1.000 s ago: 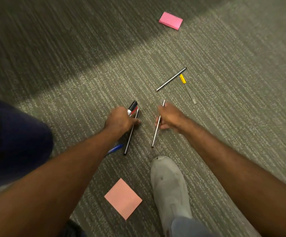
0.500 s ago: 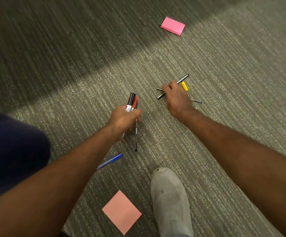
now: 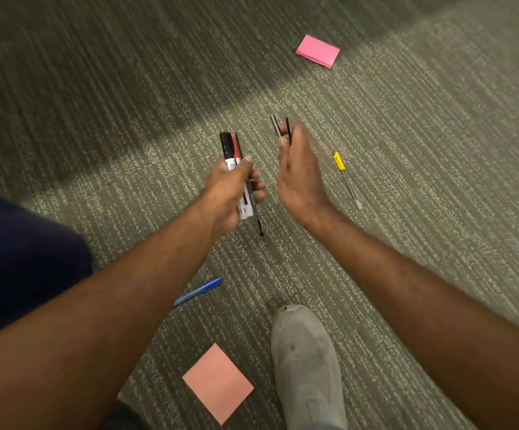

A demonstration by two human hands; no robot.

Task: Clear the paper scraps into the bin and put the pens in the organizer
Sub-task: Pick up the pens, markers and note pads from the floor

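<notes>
Our left hand (image 3: 230, 190) grips a marker bundle (image 3: 236, 169), right hand (image 3: 298, 178) pinches two thin pens (image 3: 281, 128); yellow-capped pen (image 3: 346, 180) lies just right of it, pointing away.

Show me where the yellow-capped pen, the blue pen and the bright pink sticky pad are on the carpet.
yellow-capped pen (image 3: 347, 180): head view, middle of its clear barrel.
blue pen (image 3: 200, 291): head view, middle of the visible barrel.
bright pink sticky pad (image 3: 317, 51): head view, centre of its top sheet.

Ribbed matt carpet (image 3: 407, 150), glossy plastic marker (image 3: 230, 150) (black cap), matt paper note (image 3: 217, 383)
</notes>
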